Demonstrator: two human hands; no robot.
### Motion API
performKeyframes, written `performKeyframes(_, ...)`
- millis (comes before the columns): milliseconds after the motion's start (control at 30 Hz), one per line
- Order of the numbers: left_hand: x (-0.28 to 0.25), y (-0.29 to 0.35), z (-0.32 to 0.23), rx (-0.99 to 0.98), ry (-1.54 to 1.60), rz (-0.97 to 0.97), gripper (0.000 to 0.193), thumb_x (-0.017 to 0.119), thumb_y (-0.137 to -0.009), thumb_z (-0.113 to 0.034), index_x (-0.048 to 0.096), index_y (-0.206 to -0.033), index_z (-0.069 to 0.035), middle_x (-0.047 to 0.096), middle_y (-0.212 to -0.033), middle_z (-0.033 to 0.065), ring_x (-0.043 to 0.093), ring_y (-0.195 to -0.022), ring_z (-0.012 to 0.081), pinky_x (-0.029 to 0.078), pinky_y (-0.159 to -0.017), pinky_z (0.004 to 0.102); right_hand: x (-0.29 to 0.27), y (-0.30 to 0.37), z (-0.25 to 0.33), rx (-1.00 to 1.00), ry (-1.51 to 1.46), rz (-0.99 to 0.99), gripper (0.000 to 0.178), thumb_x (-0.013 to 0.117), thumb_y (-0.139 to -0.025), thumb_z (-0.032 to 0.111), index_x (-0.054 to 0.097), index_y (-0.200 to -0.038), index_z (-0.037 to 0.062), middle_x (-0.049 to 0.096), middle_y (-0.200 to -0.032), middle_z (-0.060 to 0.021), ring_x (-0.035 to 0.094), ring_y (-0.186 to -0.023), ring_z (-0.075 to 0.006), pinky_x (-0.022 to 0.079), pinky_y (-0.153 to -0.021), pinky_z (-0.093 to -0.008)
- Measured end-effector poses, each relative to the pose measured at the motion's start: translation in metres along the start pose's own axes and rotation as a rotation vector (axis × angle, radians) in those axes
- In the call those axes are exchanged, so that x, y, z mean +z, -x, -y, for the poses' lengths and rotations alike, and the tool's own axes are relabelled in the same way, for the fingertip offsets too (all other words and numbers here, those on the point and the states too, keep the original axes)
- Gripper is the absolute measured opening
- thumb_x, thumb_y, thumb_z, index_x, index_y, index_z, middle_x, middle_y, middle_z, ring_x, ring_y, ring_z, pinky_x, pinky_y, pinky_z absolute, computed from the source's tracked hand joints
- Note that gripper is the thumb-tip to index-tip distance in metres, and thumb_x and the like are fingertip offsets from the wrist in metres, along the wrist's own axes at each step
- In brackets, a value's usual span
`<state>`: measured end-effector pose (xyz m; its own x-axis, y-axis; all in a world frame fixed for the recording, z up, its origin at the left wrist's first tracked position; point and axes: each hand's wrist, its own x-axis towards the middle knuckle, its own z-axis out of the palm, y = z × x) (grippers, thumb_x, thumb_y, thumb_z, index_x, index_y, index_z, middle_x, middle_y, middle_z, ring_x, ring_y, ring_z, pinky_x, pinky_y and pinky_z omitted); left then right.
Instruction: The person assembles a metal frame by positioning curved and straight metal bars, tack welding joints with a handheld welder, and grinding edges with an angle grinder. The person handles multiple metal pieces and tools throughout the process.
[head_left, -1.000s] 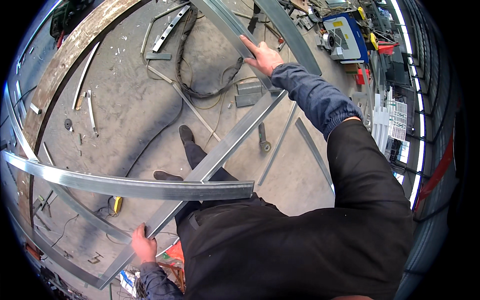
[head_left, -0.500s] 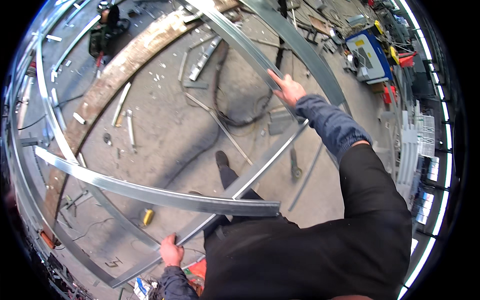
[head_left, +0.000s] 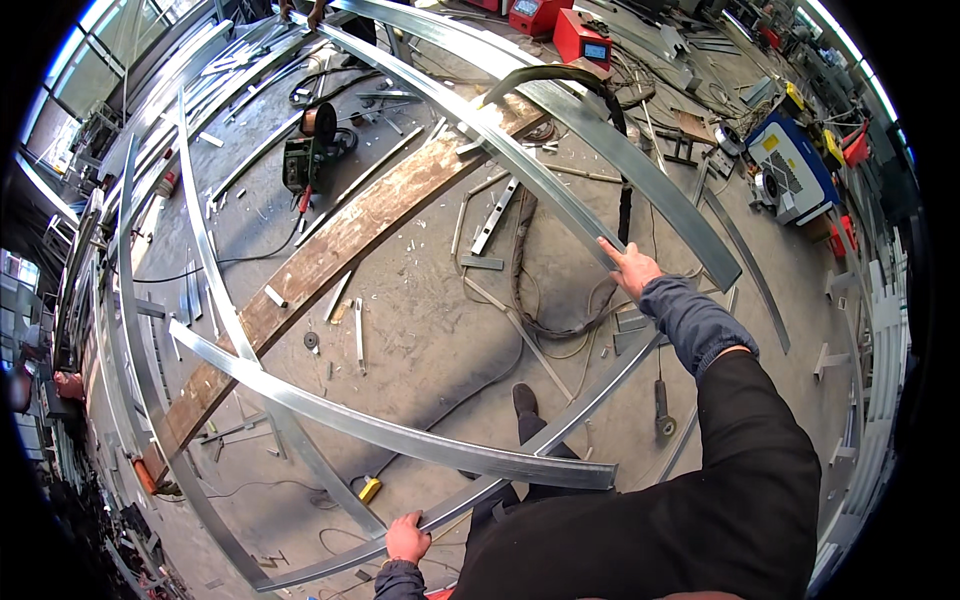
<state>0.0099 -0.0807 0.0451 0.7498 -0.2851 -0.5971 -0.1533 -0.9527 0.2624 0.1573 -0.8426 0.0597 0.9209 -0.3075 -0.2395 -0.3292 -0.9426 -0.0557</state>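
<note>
My right hand point(head_left: 633, 268) grips the near end of a long galvanised metal channel point(head_left: 520, 165), its index finger stretched along the edge. At the near side my left hand point(head_left: 408, 538) is closed on the near crossbar point(head_left: 590, 400), which joins the long channel close to my right hand; its fingertips are partly hidden. Over this crossbar lies a separate metal profile point(head_left: 400, 425), its right end beside my torso. Neither hand touches that profile. At the far end, another person's hands point(head_left: 316, 14) are at the frame.
A weathered plank point(head_left: 330, 250) lies under the frame. An angle grinder point(head_left: 663, 410), cables, a spirit level point(head_left: 494, 216) and offcuts lie on the concrete floor. Red machines point(head_left: 582, 40) stand at the back, a blue-and-white machine point(head_left: 795, 165) at the right, and a wire-spool unit point(head_left: 305, 160) at the far left.
The view has tilted upward, bringing the frame's far end and the other person's hands into sight. Both my hands stay at the same places on the metal.
</note>
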Motion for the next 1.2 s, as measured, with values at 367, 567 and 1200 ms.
performKeyframes(367, 0.006, -0.001, 0.003, -0.031, -0.005, 0.023, 0.045, 0.069, -0.078, -0.016, 0.077, -0.122, -0.014, 0.076, -0.114, 0.0130, 0.070, -0.108, 0.0350, 0.056, -0.097, 0.0453, -0.006, 0.002, 0.004, 0.023, 0.002, 0.035, 0.098, 0.077, -0.094, 0.022, 0.019, -0.169, 0.0460, 0.053, -0.114, -0.0254, 0.071, -0.089, -0.0439, 0.061, -0.083, -0.0512)
performKeyframes(567, 0.003, -0.003, 0.002, -0.014, -0.003, 0.004, 0.042, 0.069, -0.080, -0.015, 0.077, -0.121, -0.013, 0.077, -0.117, 0.0133, 0.070, -0.112, 0.0354, 0.056, -0.099, 0.0458, 0.002, 0.005, 0.002, 0.079, 0.039, 0.026, 0.096, 0.075, -0.095, 0.035, 0.016, -0.171, 0.0430, 0.053, -0.120, -0.0274, 0.071, -0.093, -0.0449, 0.061, -0.082, -0.0534)
performKeyframes(1200, 0.011, 0.000, 0.013, 0.101, 0.043, -0.029, 0.048, 0.068, -0.079, -0.013, 0.075, -0.126, -0.010, 0.076, -0.115, 0.0194, 0.070, -0.111, 0.0405, 0.056, -0.097, 0.0492, 0.119, 0.451, 0.039, 0.835, -0.660, -0.115, 0.062, 0.075, -0.091, 0.029, 0.062, -0.144, -0.0006, 0.069, -0.123, -0.0212, 0.067, -0.114, -0.0335, 0.053, -0.101, -0.0430)
